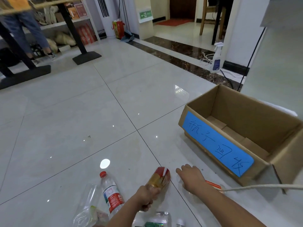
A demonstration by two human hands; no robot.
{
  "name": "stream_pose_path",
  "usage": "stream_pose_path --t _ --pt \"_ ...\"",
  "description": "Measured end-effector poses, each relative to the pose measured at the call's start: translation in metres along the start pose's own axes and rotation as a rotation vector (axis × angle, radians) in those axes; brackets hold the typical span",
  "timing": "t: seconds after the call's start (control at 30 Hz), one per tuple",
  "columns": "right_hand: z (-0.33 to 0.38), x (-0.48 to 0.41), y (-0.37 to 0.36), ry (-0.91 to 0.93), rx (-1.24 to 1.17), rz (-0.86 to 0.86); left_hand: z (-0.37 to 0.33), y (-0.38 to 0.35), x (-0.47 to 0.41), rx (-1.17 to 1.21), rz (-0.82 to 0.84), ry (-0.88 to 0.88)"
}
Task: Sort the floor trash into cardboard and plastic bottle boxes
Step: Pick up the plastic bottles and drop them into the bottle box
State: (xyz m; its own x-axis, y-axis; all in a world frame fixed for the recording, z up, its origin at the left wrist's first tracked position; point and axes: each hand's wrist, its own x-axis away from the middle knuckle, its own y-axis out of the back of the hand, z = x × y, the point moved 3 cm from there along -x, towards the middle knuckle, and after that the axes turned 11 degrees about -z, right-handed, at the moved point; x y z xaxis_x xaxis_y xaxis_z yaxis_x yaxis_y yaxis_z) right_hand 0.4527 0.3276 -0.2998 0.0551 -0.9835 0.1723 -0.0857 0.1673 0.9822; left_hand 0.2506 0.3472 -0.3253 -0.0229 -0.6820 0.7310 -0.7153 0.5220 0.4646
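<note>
My left hand [148,198] grips a red and gold package [159,178] just above the floor at the bottom centre. My right hand [191,177] reaches down with its fingers spread over a clear bottle with an orange label [213,185] lying on the tiles; whether it holds the bottle I cannot tell. An open cardboard box with a blue handwritten label [218,142] stands to the right, with nothing visible inside. A clear bottle with a red cap and red label [111,192] lies on the floor to the left of my left arm.
A crumpled clear bottle [86,208], a clear plastic box [155,219] and a small white-capped bottle [180,222] lie near the bottom edge. A white cord [262,186] runs in front of the box. Table legs [82,45], a standing person [31,33] and a spray bottle [216,59] are farther back.
</note>
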Motion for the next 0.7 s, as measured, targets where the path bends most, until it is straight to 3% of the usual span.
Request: stream_pose_path --t 0.27,0.5,0.6,0.7 --pt "-0.029 0.022 0.095 -0.225 -0.022 -0.081 -0.059 0.009 0.058 0.01 -0.072 -0.086" --pt "-0.09 0.056 0.213 -0.454 -0.249 -0.275 -0.169 0.017 0.109 0.116 -0.058 -0.362" --pt "-0.134 0.09 0.245 -0.613 -0.389 -0.383 -0.218 0.009 0.131 0.144 -0.051 -0.487" --pt "-0.176 0.128 0.248 -0.888 -0.596 -0.544 -0.255 -0.017 0.147 0.134 -0.02 -0.585"
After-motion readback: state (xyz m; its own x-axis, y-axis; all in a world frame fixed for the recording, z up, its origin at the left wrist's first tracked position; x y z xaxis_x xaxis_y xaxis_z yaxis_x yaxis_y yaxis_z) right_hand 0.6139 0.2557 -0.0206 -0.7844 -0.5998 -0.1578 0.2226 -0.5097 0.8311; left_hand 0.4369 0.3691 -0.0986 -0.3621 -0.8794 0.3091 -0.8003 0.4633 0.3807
